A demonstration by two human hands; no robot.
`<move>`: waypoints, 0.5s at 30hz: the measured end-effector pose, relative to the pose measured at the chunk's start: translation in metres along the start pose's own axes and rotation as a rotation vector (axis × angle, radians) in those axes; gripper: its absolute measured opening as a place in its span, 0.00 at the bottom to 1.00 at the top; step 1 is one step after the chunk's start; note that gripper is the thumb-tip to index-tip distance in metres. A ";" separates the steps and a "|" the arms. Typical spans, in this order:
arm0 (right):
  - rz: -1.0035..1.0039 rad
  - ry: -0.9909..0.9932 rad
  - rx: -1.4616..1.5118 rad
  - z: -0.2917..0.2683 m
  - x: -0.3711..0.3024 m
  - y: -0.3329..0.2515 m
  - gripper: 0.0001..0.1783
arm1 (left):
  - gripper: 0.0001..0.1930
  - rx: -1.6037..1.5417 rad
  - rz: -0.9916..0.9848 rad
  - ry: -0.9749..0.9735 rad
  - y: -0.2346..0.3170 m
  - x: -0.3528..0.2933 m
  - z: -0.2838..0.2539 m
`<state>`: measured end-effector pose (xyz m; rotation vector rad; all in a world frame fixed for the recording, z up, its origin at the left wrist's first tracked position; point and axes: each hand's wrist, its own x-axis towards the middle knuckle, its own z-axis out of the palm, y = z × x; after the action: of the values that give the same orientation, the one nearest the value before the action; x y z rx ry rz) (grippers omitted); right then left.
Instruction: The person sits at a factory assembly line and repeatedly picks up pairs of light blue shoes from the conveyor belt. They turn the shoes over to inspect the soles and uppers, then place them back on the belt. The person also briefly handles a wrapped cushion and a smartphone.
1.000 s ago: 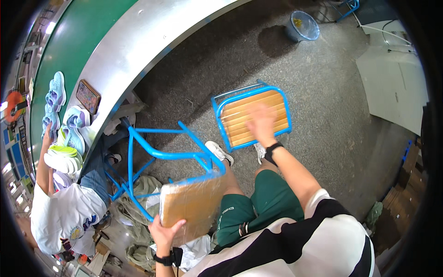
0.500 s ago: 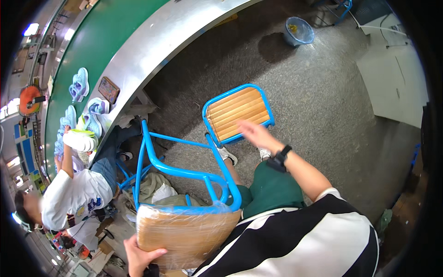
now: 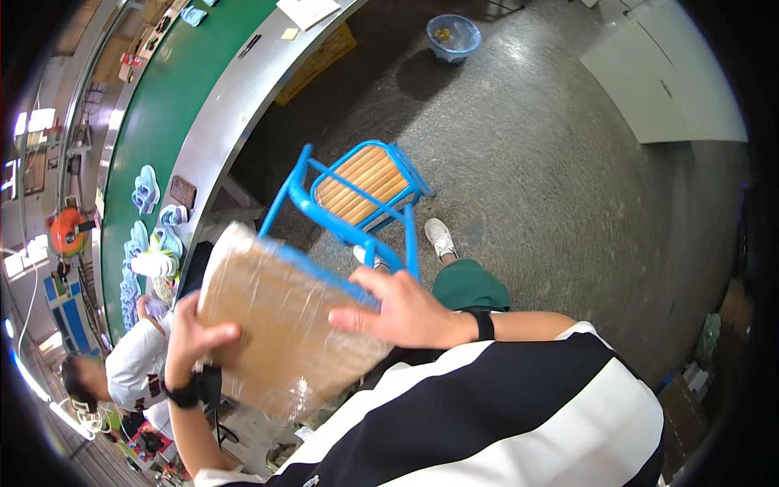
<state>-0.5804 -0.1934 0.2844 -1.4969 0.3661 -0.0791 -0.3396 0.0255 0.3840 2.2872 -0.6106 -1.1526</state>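
A stool (image 3: 280, 333) with a blue tube frame hangs tilted in front of me, its legs pointing away. Clear plastic film covers its brown, cardboard-like seat. My left hand (image 3: 193, 334) grips the seat's left edge, thumb lying over the surface. On the opposite edge, next to the blue tube, my right hand (image 3: 406, 310) is closed with its thumb on the seat; its fingertips are partly hidden. Beyond the raised legs, a second blue stool (image 3: 357, 183) with a slatted wooden seat stands on the floor by my feet, partly covered by the first one.
A green conveyor belt (image 3: 174, 114) with a metal edge runs along the left, carrying pale blue shoes (image 3: 146, 191) and a phone (image 3: 183, 191). A co-worker (image 3: 134, 369) sits beside it. Farther off are a blue bucket (image 3: 453, 39), a yellow crate (image 3: 320, 65) and a white cabinet (image 3: 657, 77).
My right hand has come back from near the slatted stool onto the wrapped seat. The held stool has risen and turned, its legs now in front of the slatted stool. My view has shifted.
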 end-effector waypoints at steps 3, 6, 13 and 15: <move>-0.061 0.245 -0.016 -0.021 0.017 0.037 0.26 | 0.33 -0.010 0.098 -0.078 -0.003 0.076 0.024; 0.112 0.193 0.019 -0.049 0.035 0.089 0.24 | 0.31 0.076 0.125 -0.119 -0.008 0.149 0.049; 0.280 0.352 0.247 -0.083 0.081 0.201 0.25 | 0.39 0.279 0.184 -0.195 -0.019 0.280 0.110; 0.291 0.434 0.246 -0.087 0.092 0.224 0.26 | 0.40 0.388 0.265 -0.156 -0.024 0.306 0.120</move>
<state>-0.5571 -0.2838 0.0449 -1.1632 0.8884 -0.2116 -0.2691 -0.1646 0.1239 2.3406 -1.2524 -1.1670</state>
